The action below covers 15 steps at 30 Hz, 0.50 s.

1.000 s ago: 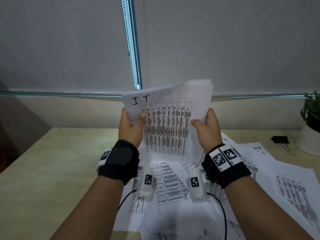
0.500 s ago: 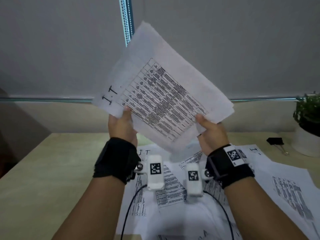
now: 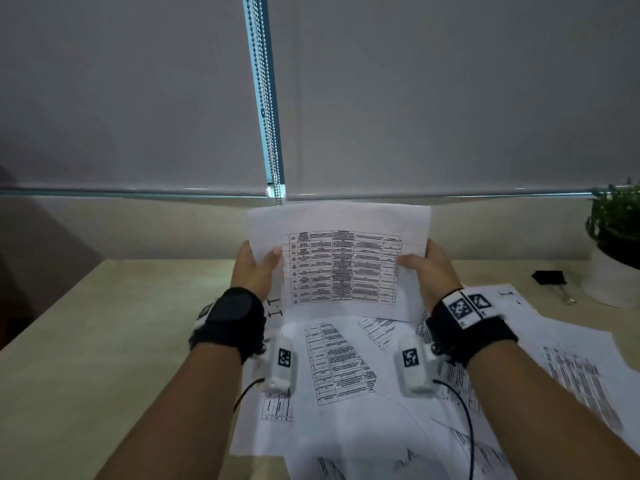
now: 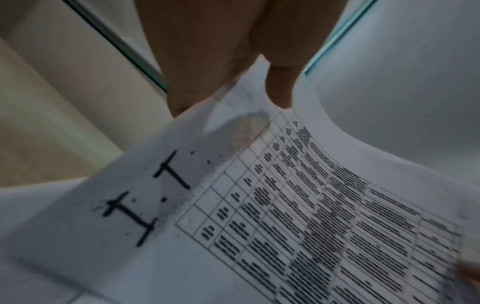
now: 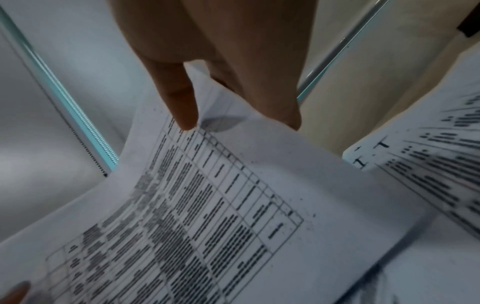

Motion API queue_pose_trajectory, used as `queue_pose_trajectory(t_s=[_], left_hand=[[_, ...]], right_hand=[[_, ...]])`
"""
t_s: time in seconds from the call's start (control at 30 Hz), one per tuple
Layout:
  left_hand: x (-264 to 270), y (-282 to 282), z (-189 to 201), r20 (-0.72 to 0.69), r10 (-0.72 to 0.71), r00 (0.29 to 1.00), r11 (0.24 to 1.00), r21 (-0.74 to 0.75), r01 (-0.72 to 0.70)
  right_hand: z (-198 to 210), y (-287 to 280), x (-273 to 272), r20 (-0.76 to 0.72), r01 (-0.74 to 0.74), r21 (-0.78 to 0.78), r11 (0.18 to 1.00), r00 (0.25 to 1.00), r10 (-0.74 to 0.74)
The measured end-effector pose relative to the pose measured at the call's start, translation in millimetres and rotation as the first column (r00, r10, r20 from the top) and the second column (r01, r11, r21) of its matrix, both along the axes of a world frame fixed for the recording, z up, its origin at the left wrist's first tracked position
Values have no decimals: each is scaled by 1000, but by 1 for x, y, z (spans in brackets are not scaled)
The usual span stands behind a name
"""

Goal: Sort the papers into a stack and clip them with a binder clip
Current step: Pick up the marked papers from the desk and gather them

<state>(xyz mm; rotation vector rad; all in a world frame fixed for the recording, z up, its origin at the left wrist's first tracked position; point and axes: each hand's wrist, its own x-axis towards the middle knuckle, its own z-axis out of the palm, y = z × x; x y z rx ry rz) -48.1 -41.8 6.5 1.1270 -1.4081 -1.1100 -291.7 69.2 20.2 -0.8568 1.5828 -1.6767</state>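
Note:
Both hands hold a small stack of printed papers [image 3: 341, 258] upright above the desk, long side level, a table printed on the front sheet. My left hand [image 3: 254, 268] pinches the left edge, thumb on the front and fingers behind. My right hand [image 3: 427, 268] pinches the right edge the same way. "I.T" is handwritten near the lower left corner of that stack [image 4: 145, 197]. The right wrist view shows my thumb on the same sheets [image 5: 221, 205]. More printed sheets [image 3: 346, 368] lie scattered on the desk below. A black binder clip [image 3: 550, 278] lies far right on the desk.
A potted plant in a white pot [image 3: 613, 271] stands at the right edge, just beyond the clip. The wooden desk [image 3: 104, 341] is bare on the left. A grey roller blind with a bead chain [image 3: 270, 133] covers the wall behind.
The held stack has been turned from portrait, through a tilt, to landscape and lowered toward the desk. Both hands kept their grip on its sides.

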Motion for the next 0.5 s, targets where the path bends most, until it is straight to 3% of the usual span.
queue_pose_trajectory(t_s=[0.07,0.13,0.17,0.2,0.23,0.27,0.3,0.33,0.37,0.43,0.47,0.5], left_hand=[[-3,-5,12,-11,60,998,997,-38,-61],[-4,-8,41,6,106,994,983,-152,-104],[-4,-7,60,57,121,991,964,-244,-104],[-6,-4,77,125,136,983,937,-337,-87],[-10,1,95,197,142,970,897,-439,-42],[-16,6,111,270,134,954,848,-528,31],[-23,14,127,334,128,934,787,-607,110],[-28,19,138,376,160,913,724,-674,151],[-32,22,149,374,237,897,653,-745,138],[-27,18,160,243,458,855,590,-803,-88],[-21,13,160,158,503,850,633,-737,-238],[-15,11,157,97,462,882,727,-611,-314]], right_hand=[[11,-5,2,-57,36,-3,999,998,-36],[38,-6,1,-276,208,-72,975,936,-220],[56,-4,3,-457,284,-149,947,829,-321],[74,-1,6,-642,296,-227,928,671,-371],[92,0,12,-799,250,-257,934,489,-351],[106,-3,15,-899,177,-200,964,356,-253],[118,-7,20,-945,95,-104,990,301,-128],[127,-9,25,-942,21,-16,1000,335,-22],[132,-11,27,-904,-36,34,999,424,46],[134,-13,24,-776,-60,-48,997,631,1],[132,-13,20,-682,-46,-112,993,730,-43],[130,-12,18,-580,-39,-170,985,812,-67]])
